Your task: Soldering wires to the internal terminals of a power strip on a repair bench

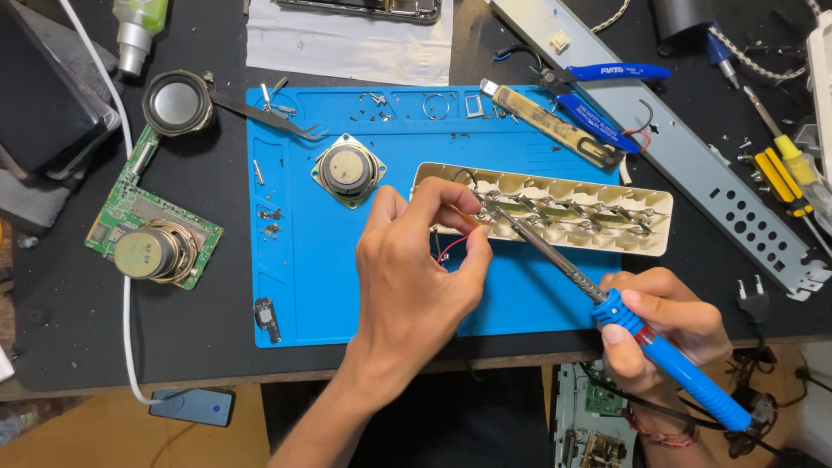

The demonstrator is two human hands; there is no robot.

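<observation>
In the head view, the left hand (pixel 414 260) kept a pinching grip on thin red and black wires (pixel 451 250), fingertips pressed together at the left end of a long cream plastic battery holder with metal contacts (pixel 555 215). The right hand (pixel 663 325) was wrapped in a closed grip round the blue handle of a soldering iron (pixel 607 303), whose metal shaft slanted up and left so that its tip met the holder just beside the left fingertips. Both wires and holder lay on a blue silicone work mat (pixel 312 286) on the black counter (pixel 69 321).

Just left of the left hand's grip sat a square-framed small speaker (pixel 348 171). Well beyond the holder lay blue-handled cutters (pixel 598 91). Far left of both grips rested a green circuit board carrying a round speaker (pixel 152 234).
</observation>
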